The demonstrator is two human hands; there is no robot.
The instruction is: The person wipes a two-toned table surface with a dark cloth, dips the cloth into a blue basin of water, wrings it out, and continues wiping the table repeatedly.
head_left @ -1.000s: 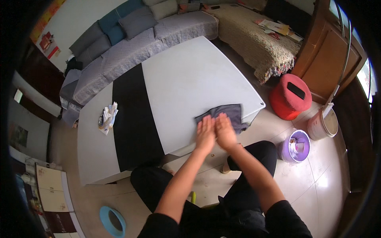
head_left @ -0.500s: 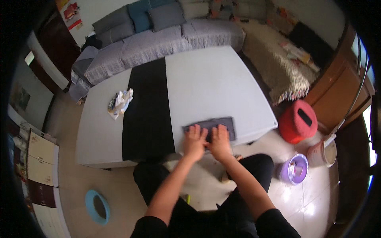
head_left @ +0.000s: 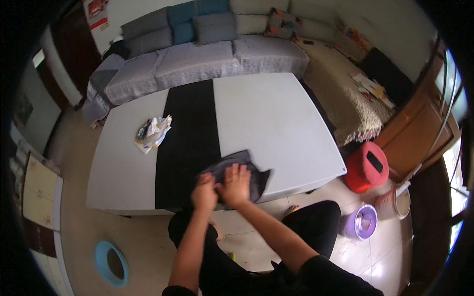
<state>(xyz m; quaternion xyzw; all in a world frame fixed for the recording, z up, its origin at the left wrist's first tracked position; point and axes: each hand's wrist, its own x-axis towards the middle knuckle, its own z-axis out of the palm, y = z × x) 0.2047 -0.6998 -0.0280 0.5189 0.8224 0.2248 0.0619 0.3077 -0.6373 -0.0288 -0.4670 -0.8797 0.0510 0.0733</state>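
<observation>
Fingers of 2 hands, left hand [head_left: 204,191] and right hand [head_left: 235,184], spread flat on 1 grey cloth [head_left: 242,170], gripping nothing.

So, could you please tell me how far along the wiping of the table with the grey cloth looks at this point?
No finished part can be told apart: the white surface of the table looks equally plain everywhere. In hand: the left hand and right hand both press flat on the grey cloth at the near edge, partly over the black stripe. Still untouched: the pile of papers on the left side.
</observation>
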